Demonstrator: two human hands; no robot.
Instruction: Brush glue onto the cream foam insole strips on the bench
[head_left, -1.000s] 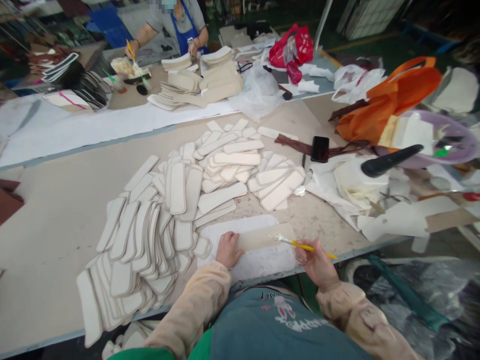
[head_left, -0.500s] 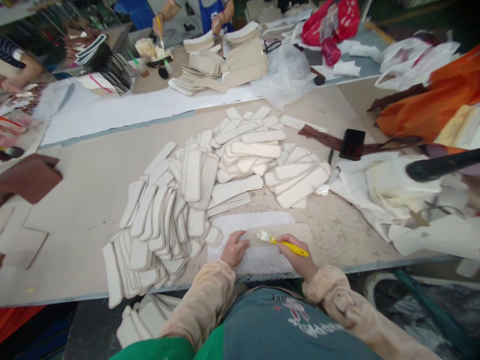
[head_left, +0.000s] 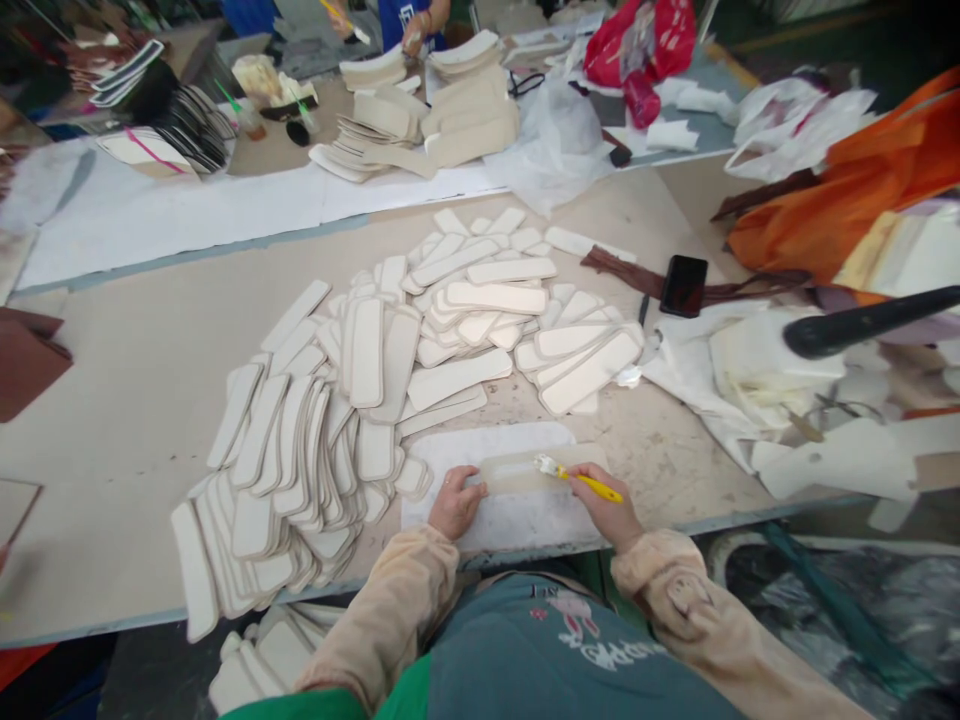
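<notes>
A long beige strip [head_left: 540,474] with rounded corners lies on a white paper sheet [head_left: 502,515] at the table's front. My left hand [head_left: 454,503] grips the strip's left end with thumb and bent fingers. In my right hand [head_left: 606,508] is a yellow-handled brush [head_left: 592,484], held closed around the handle. White paste coats its bristles, which touch the strip near its middle. A wet white streak runs along the strip to the left of the bristles. Beside my left hand, piles of similar pale strips [head_left: 259,435] spread over the table.
Behind the piles lie a black phone [head_left: 683,286] and brown leather strips [head_left: 626,270]. A white container [head_left: 772,350] with a thick black handle stands at right, near an orange bag [head_left: 855,200]. A co-worker's hands [head_left: 414,38] are across the table, beyond stacked beige pieces [head_left: 472,120].
The brush has moved to the right along the strip, leaving a white streak. My left hand keeps its place at the strip's end. The camera view has shifted slightly.
</notes>
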